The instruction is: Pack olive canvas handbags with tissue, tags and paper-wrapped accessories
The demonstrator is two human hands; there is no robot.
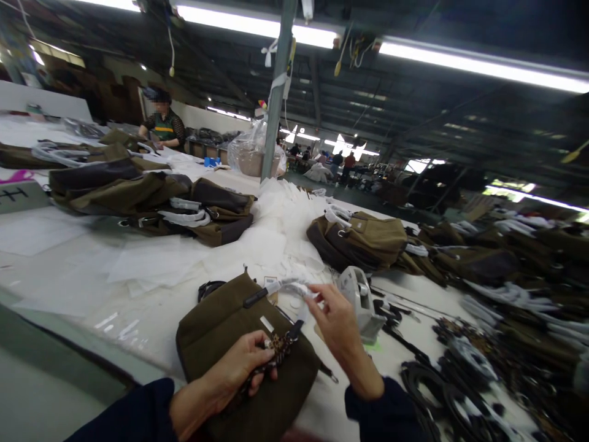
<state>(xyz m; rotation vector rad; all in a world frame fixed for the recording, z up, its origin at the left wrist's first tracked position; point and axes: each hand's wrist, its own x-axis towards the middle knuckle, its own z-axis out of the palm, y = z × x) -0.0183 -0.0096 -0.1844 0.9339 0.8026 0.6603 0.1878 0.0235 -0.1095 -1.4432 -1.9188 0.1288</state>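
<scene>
An olive-green bag [216, 322] with dark trim lies on the white table in front of me. Its handle [294, 285] is wrapped in white paper or film and arches up from a dark leather tab [255, 298]. My right hand [334, 316] pinches that wrapped handle between thumb and fingers. Over the bag's front, my left hand [248, 362] is closed on a brown patterned ornament [280, 347], perhaps a tassel or charm; its exact kind is unclear. A small pale label [267, 323] sits on the bag between the hands.
Olive bags lie piled at the left [138, 193], behind [363, 236] and along the right. Thin white sheets [156, 255] cover part of the table. A grey tape dispenser [361, 301] stands beside my right hand, with dark straps [442, 387] further right. A co-worker [163, 126] stands across the table.
</scene>
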